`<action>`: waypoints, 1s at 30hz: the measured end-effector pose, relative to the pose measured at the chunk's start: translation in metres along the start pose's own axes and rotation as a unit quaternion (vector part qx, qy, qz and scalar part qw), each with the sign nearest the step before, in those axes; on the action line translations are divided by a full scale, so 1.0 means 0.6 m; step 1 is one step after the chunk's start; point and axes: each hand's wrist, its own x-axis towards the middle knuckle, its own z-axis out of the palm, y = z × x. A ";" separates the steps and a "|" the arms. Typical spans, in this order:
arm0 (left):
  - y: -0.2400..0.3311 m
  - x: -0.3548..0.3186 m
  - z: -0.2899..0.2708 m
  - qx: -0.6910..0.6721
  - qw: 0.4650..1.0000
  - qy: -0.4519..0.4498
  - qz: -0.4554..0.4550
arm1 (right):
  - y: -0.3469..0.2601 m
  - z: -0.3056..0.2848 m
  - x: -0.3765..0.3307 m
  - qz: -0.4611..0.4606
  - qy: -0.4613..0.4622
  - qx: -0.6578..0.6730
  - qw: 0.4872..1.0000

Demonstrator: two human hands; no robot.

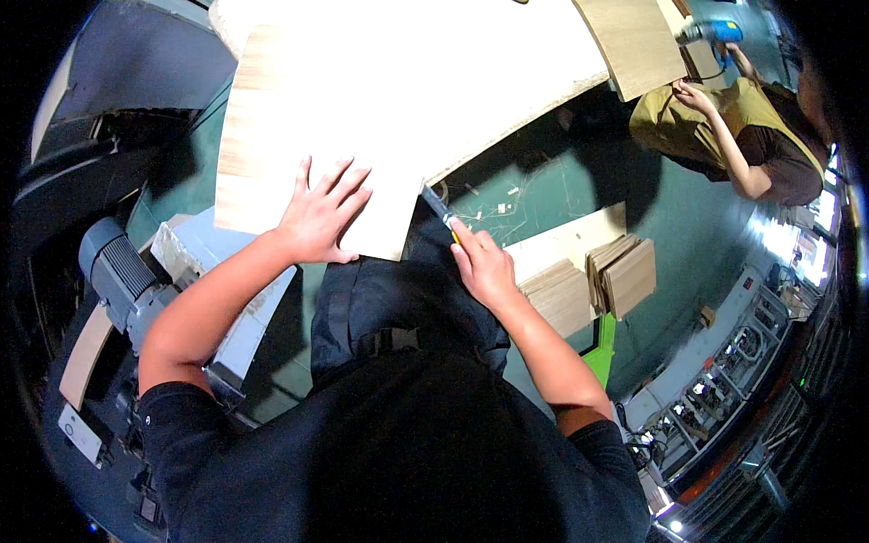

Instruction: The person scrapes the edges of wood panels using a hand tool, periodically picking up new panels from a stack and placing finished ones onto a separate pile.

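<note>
Veneer sheet: the big pale wooden sheet (380, 100) lies flat in front of me, its near edge hanging past my lap, its far corner reaching toward the green floor (543, 181).
Left hand: my left hand (321, 217) is spread flat on the sheet near its lower edge, fingers fanned, pressing it down and gripping nothing.
Right hand: my right hand (480, 267) is clenched around a utility knife (439, 206), the blade end touching the sheet's right-hand edge, just beside the lower corner.
Done so far: I judge some trimming is behind me, since thin slivers (502, 204) lie scattered on the floor just past the knife, and stacks of cut pieces (625, 276) sit on a board to my right.
Left to do: the edge at the blade looks only partly worked; I cannot tell how far the cut runs.
Around me: a grey motor (118, 271) sits at my left, and another person (751, 136) works well apart, holding a blue tool (715, 32).
</note>
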 end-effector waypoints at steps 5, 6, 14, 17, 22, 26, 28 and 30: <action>0.006 0.000 0.000 -0.002 1.000 0.028 -0.008 | 0.011 0.000 -0.029 0.026 -0.022 0.025 0.999; 0.011 0.004 -0.004 -0.005 0.999 0.033 -0.013 | 0.010 0.004 -0.025 0.023 0.017 0.057 0.998; 0.077 0.092 0.027 -0.070 0.974 0.167 -0.135 | -0.052 -0.002 0.100 0.066 0.110 0.217 0.968; 0.075 0.097 0.037 -0.073 0.969 0.191 -0.138 | -0.047 0.017 0.095 0.029 0.114 0.177 0.977; 0.069 0.093 0.041 -0.079 0.968 0.197 -0.136 | -0.039 0.013 0.020 0.031 -0.001 0.081 0.996; 0.073 0.089 0.040 -0.074 0.969 0.187 -0.145 | -0.054 0.007 -0.015 0.035 -0.054 0.021 0.998; 0.073 0.089 0.041 -0.073 0.968 0.192 -0.142 | -0.062 0.009 -0.011 0.032 -0.047 0.006 0.998; 0.074 0.087 0.041 -0.073 0.968 0.191 -0.143 | -0.061 0.013 0.011 0.031 0.006 0.007 0.999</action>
